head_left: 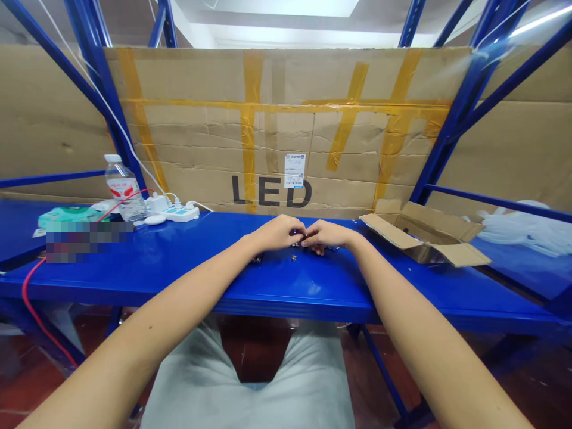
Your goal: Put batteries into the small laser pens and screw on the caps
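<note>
Both of my hands meet above the middle of the blue table [179, 262]. My left hand [282, 231] is curled, its thumb and fingers closed on something small and dark that I cannot make out. Against it, from the right, my right hand [324, 234] pinches at the same spot; what it holds is mostly hidden by the fingers. A few tiny metallic pieces [294, 258] lie on the table just below the hands, and more small dark bits [258, 260] lie under my left wrist.
An open cardboard box [420, 253] stands at the right. At the left are a water bottle [129, 205], a white power strip [182, 213], a green packet [67, 215] and a red cable [33, 304]. Large cardboard marked LED [201, 143] stands behind, between blue frame posts.
</note>
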Motion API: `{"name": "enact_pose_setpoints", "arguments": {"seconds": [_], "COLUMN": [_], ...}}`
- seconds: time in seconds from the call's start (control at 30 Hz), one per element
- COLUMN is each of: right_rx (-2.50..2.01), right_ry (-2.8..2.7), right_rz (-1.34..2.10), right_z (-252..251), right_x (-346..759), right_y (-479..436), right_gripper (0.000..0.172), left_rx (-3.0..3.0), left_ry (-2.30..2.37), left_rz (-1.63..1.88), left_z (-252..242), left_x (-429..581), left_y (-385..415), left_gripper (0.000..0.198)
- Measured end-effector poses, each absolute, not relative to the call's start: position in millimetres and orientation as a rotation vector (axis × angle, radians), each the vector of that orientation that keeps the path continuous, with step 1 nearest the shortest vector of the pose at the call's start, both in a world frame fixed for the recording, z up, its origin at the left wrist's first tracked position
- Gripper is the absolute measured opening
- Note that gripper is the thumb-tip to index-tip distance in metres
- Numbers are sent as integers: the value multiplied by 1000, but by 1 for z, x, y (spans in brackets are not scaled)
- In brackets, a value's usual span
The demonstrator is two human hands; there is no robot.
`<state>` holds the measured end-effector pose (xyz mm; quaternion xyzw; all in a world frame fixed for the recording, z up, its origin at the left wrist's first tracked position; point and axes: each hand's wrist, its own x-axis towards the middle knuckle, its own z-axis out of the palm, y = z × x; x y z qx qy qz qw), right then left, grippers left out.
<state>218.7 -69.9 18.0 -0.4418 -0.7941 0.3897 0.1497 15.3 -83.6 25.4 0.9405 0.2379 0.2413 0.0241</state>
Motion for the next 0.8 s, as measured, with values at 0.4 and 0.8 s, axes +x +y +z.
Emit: {"name": "enact_pose_setpoints", "arguments": {"seconds": [0.4, 0.8], "right_rx": [-1247, -1207], "right_ry": [-2396, -2300], "right_rz": [884, 657], "right_z": [26, 16], "right_x": [221, 209], "right_y": [-76, -75], "right_gripper": [34, 31], "left_rx": [2726, 2470], "left_ry": [832, 944], "left_rz": [128, 1139], "left_z": [33, 24], "left_x": [12, 7], "left_y": [-96, -69], "left_gripper": [13, 18]}}
